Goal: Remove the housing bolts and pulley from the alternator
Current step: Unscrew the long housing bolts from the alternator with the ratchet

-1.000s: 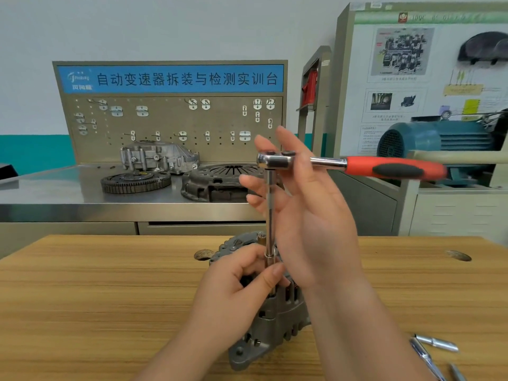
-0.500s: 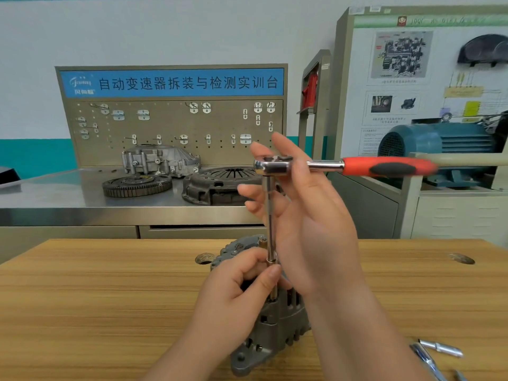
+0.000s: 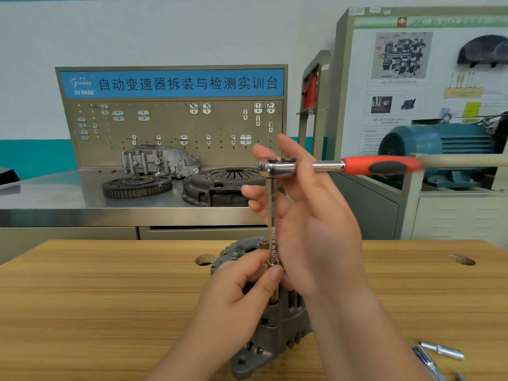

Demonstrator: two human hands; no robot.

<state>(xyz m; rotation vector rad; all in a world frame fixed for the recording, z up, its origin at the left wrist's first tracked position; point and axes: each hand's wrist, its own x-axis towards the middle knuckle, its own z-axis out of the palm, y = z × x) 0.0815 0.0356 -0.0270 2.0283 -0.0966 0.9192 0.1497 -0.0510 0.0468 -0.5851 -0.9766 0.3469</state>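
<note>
The grey cast-metal alternator (image 3: 277, 334) stands on the wooden bench (image 3: 82, 298), close in front of the person. The left hand (image 3: 236, 292) pinches the foot of the slim chrome extension bar (image 3: 272, 215) between thumb and fingers (image 3: 272, 279), where it meets the housing. The bolt head itself is hidden. The right hand (image 3: 316, 232) is loose, its fingers (image 3: 291, 149) spread and straight against the head of the chrome ratchet with the red-and-black handle (image 3: 343, 166), which juts to the right. This looks like spinning out a housing bolt. To do it well, hold the bar plumb over the bolt so the socket sits fully home. Turn with light finger strokes, because a tilted bar could slip off or round the head.
</note>
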